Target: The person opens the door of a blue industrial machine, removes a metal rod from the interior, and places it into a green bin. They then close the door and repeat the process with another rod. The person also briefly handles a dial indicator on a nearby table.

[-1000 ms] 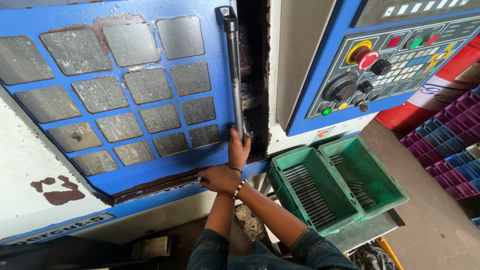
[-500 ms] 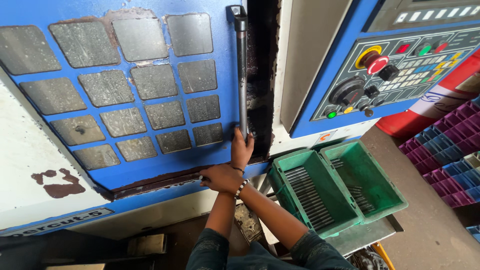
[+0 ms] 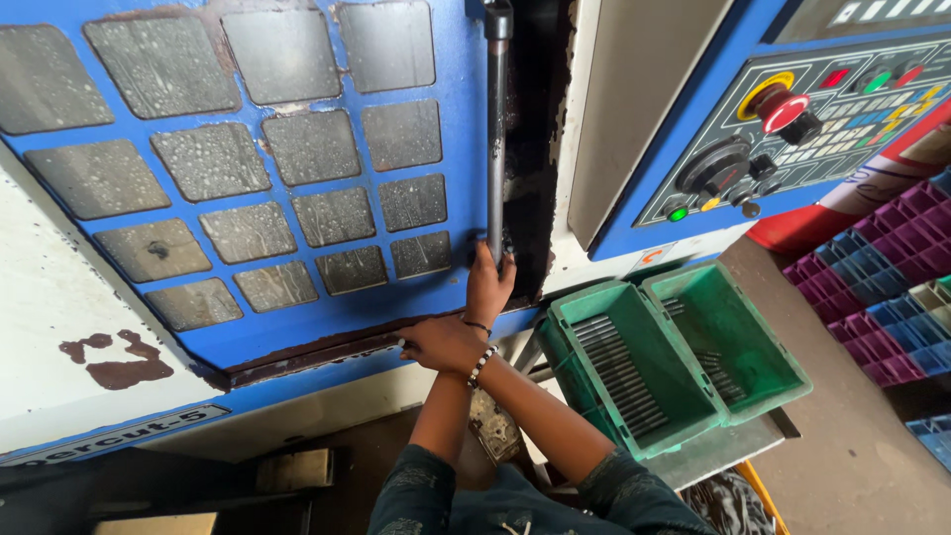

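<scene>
The left hand (image 3: pixel 446 342) presses, fingers curled, against the lower rim of the blue door (image 3: pixel 297 327), where it was a second ago. The right hand (image 3: pixel 488 287) still grips the bottom of the vertical bar handle (image 3: pixel 495 139). Little has shifted; the door seems barely moved, though the dark gap (image 3: pixel 530 149) beside it stays narrow. Green bins (image 3: pixel 684 347) crowd the right; the control panel (image 3: pixel 792 119) stands beyond.

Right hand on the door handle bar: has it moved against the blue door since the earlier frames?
No. The right hand grips the bottom of the handle bar, beside the same lowest window pane on the blue door. Only the camera shifted.
</scene>
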